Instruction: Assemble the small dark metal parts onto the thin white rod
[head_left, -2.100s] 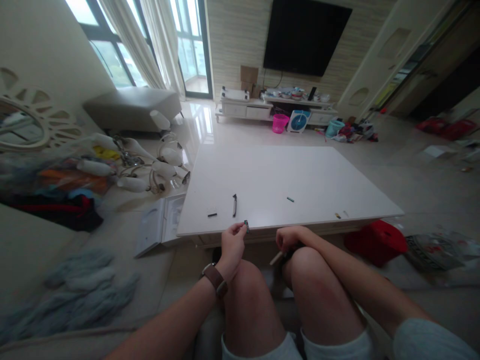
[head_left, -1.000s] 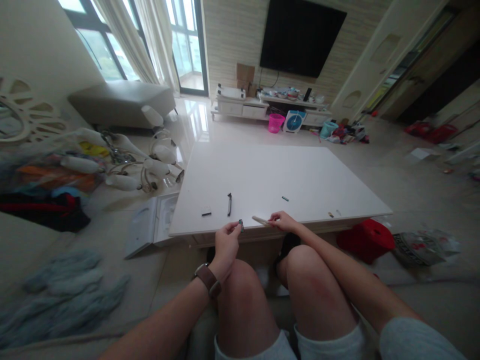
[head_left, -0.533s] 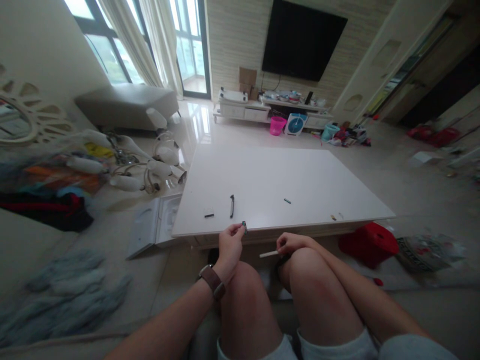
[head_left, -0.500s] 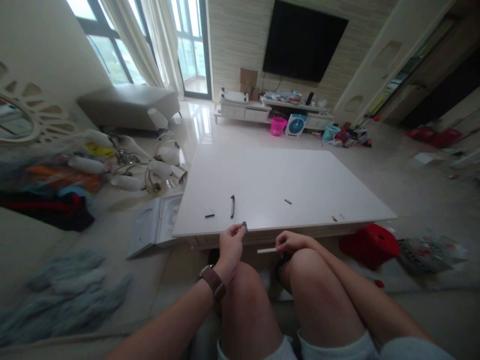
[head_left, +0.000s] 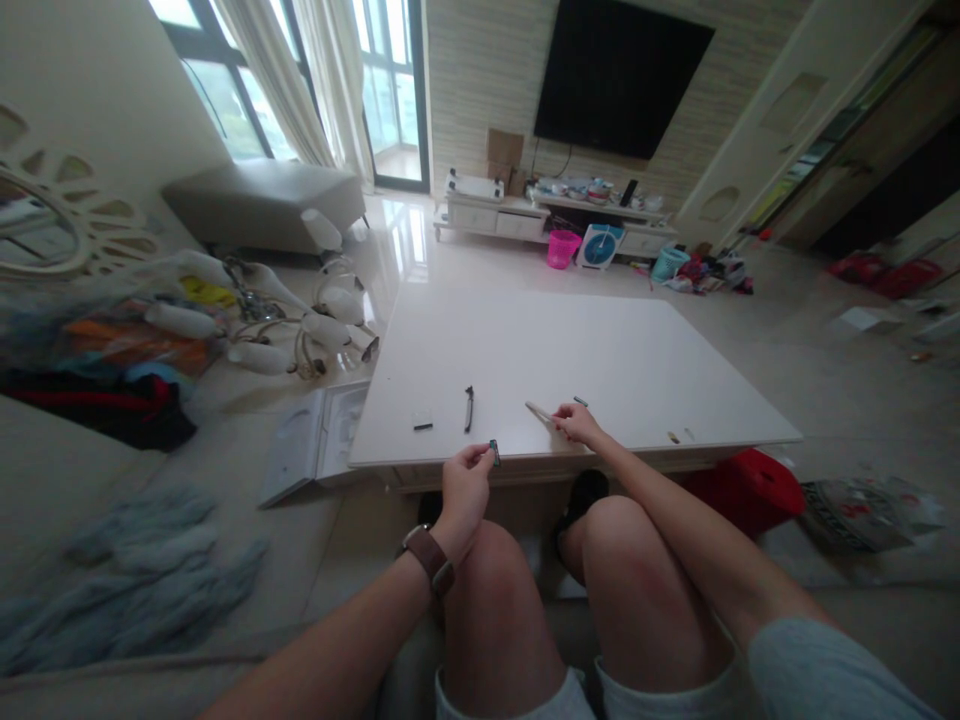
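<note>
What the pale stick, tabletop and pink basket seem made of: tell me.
Pale stick: wood or plastic, unclear; plain, straight, too small to show finish. Tabletop: perhaps lacquered board, smooth, with soft sheen. Pink basket: probably plastic, vivid colour, openwork sides; finish unclear.

Bright windows (head_left: pixel 394 90) reflect in the glossy floor (head_left: pixel 409 242); a black television (head_left: pixel 622 78) hangs on the striped wall (head_left: pixel 480 65) above a white cabinet (head_left: pixel 474 218).
</note>
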